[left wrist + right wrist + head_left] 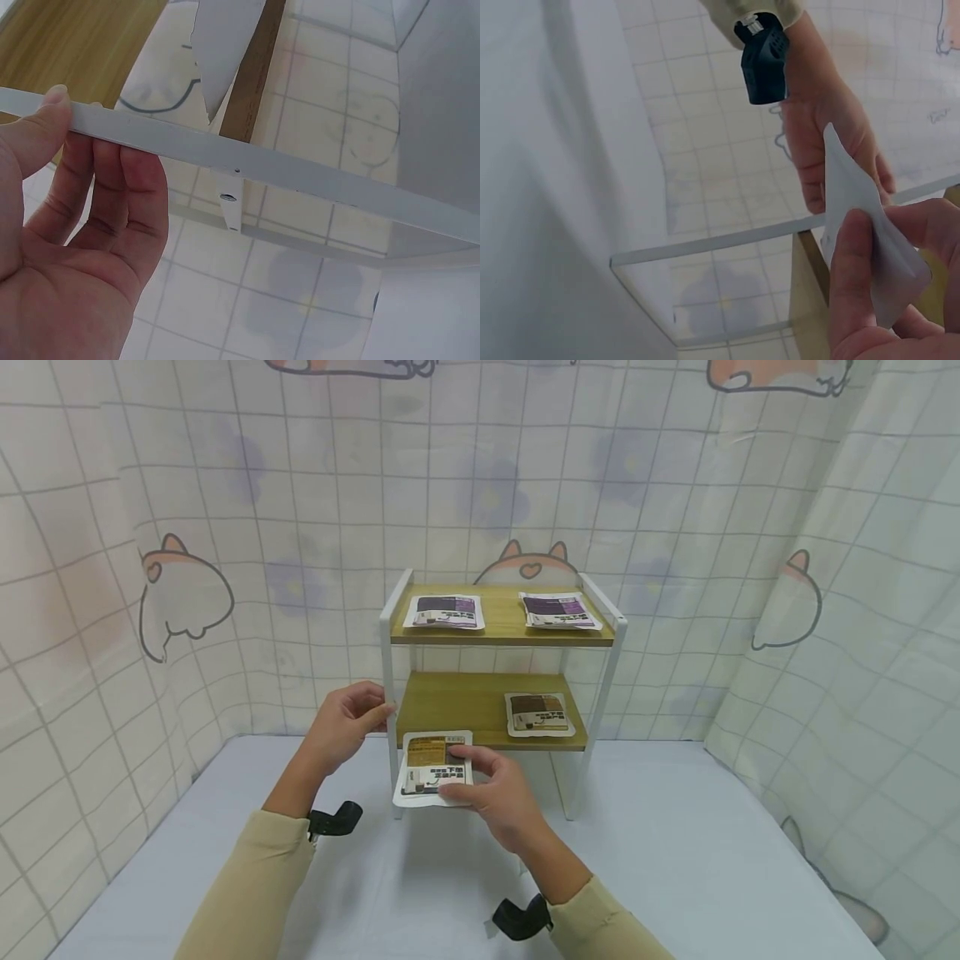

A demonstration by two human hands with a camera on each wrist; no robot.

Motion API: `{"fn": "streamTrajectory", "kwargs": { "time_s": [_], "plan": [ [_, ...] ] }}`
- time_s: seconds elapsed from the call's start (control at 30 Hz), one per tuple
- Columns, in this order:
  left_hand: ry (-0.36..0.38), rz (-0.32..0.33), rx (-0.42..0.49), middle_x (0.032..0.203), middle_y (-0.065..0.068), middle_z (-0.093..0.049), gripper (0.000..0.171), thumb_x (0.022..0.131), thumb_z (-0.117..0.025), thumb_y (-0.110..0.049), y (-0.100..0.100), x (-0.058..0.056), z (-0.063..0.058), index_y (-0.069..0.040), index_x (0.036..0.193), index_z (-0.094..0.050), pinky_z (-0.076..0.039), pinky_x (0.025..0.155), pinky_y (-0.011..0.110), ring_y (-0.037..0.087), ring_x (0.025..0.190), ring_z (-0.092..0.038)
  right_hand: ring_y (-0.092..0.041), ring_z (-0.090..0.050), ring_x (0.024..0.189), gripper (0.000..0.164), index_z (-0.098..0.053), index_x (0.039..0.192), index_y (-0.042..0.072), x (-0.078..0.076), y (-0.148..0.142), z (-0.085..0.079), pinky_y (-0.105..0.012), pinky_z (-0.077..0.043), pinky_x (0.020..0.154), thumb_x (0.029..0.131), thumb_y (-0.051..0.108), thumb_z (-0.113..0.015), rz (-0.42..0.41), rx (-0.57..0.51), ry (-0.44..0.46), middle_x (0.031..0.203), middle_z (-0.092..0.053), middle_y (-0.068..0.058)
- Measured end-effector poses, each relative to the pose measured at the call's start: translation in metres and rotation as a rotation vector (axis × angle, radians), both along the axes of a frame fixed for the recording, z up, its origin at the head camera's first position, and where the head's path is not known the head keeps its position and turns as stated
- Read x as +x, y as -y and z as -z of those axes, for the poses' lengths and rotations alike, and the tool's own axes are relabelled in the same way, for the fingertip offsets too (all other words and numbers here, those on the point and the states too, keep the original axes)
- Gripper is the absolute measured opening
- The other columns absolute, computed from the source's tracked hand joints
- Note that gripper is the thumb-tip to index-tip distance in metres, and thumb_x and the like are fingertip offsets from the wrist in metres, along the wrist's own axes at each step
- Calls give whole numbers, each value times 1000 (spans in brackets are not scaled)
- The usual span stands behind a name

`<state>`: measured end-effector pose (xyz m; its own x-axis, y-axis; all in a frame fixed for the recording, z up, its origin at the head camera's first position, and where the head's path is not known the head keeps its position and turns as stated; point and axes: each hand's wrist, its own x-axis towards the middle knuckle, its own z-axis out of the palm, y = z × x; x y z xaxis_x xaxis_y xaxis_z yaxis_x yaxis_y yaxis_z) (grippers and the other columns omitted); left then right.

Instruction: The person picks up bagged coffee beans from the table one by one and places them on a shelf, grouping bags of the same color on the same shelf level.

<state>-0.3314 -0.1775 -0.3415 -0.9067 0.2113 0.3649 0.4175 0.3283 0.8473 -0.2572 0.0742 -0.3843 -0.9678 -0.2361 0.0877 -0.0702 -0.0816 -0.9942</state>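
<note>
Fingers of my left hand [347,727] grip the white front leg [187,146] of a small two-tier shelf, thumb on one side and fingertips on the other. My right hand [498,793] pinches a flat pouch [435,768] with a brown-and-white label by its right side. That pouch is just in front of the lower shelf board [457,702], toward its left end; in the right wrist view the pouch's plain white back [862,225] shows. A similar brown-labelled pouch [538,715] lies on the right of the lower board.
On the upper board [501,610] lie purple-labelled pouches, a left one [445,612] and a right group [561,611]. The shelf stands on a white-covered table [645,843]. Grid-patterned cloth [315,527] hangs behind and at both sides. A cable [817,868] lies at the right edge.
</note>
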Motion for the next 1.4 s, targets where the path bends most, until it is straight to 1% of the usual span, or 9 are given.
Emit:
{"fn": "streamTrajectory", "kwargs": {
  "time_s": [0.27, 0.43, 0.6, 0.8, 1.03, 1.23, 1.4],
  "plan": [
    [-3, 6, 4, 122, 24, -70, 27, 102, -65, -21, 1, 1, -1, -3, 123, -66, -61, 94, 41, 30, 108, -71, -27, -65, 114, 68, -59, 142, 12, 2, 2, -5, -33, -60, 93, 80, -1, -84, -32, 34, -3, 149, -49, -17],
    [-7, 6, 4, 123, 25, -70, 27, 102, -65, -21, 0, 1, 0, -4, 122, -67, -61, 93, 40, 30, 107, -71, -28, -66, 115, 72, -56, 144, 12, 2, 4, -5, -34, -60, 94, 80, -5, -83, -58, 14, 14, 151, -45, -17],
    [-17, 5, -2, 123, 24, -70, 23, 102, -65, -22, 1, 1, 1, -8, 120, -68, -61, 93, 39, 29, 107, -71, -29, -66, 117, 75, -53, 147, 11, 2, 5, -5, -34, -60, 95, 80, -8, -81, -73, -1, 5, 152, -43, -18],
    [-21, -2, -4, 123, 23, -70, 20, 102, -65, -23, 1, 0, 2, -13, 118, -69, -61, 92, 37, 26, 107, -72, -31, -64, 119, 77, -51, 149, 13, 2, 6, -5, -36, -59, 97, 81, -6, -82, -69, 28, -3, 154, -42, -16],
    [-21, 4, 1, 123, 23, -70, 21, 102, -65, -23, 1, 1, 1, -11, 119, -69, -61, 93, 39, 28, 107, -71, -32, -63, 120, 77, -50, 149, 12, 3, 5, -7, -36, -59, 98, 81, -5, -82, -64, 33, -1, 153, -44, -17],
    [-13, 0, -3, 123, 23, -70, 25, 102, -65, -23, 1, 1, 0, -7, 121, -68, -61, 94, 40, 28, 107, -71, -32, -63, 121, 79, -49, 150, 11, 5, 5, -10, -35, -59, 97, 81, -6, -81, -74, 16, 9, 154, -42, -18],
    [-13, 8, -4, 124, 22, -70, 27, 102, -64, -23, 2, 1, 0, -6, 123, -67, -60, 95, 41, 28, 108, -71, -31, -63, 120, 78, -49, 150, 11, 5, 5, -11, -34, -59, 97, 81, -6, -82, -69, 18, 6, 153, -44, -18]
  ]
}}
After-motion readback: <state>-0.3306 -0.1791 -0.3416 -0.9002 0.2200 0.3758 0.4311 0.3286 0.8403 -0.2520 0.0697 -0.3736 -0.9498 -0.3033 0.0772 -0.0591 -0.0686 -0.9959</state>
